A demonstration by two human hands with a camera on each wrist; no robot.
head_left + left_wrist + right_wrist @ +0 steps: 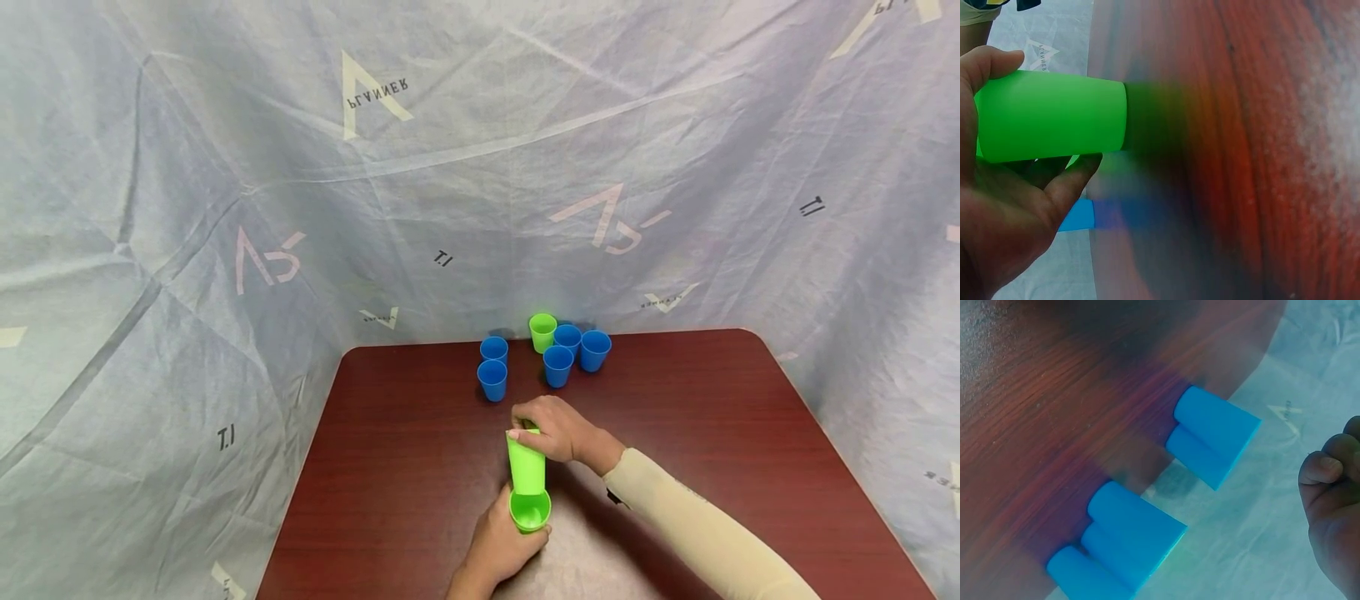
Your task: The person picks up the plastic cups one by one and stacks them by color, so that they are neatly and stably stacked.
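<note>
Nearest, a left hand (504,537) wraps round the lower green cup (529,513), its mouth facing up; I cannot tell whether its base touches the desk (390,475). Directly above the lower green cup is the upper green cup (527,462), narrow end down, its base at the lower one's mouth; whether the two touch is not clear. Above and slightly to the right of the lower green cup, the right hand (553,427) grips the upper one near its rim, thumb on the near side, fingers mostly hidden behind. So both hands are full, one cup each.

This looks like a nesting step, with the upper cup being lined up over the lower one and not yet seated. The next move seems to call for a steady left hand and a straight lowering by the right, the rim let go once the cup sits inside; a slanted entry could catch on the edge.

Counting from left to right, two blue cups (492,385) stand beyond the lower green cup and a little to its left. A third green cup (542,336) stands well beyond it, slightly to the right, and three blue cups (557,370) cluster beyond it, further right. That makes three green and five blue, eight cups altogether.
</note>
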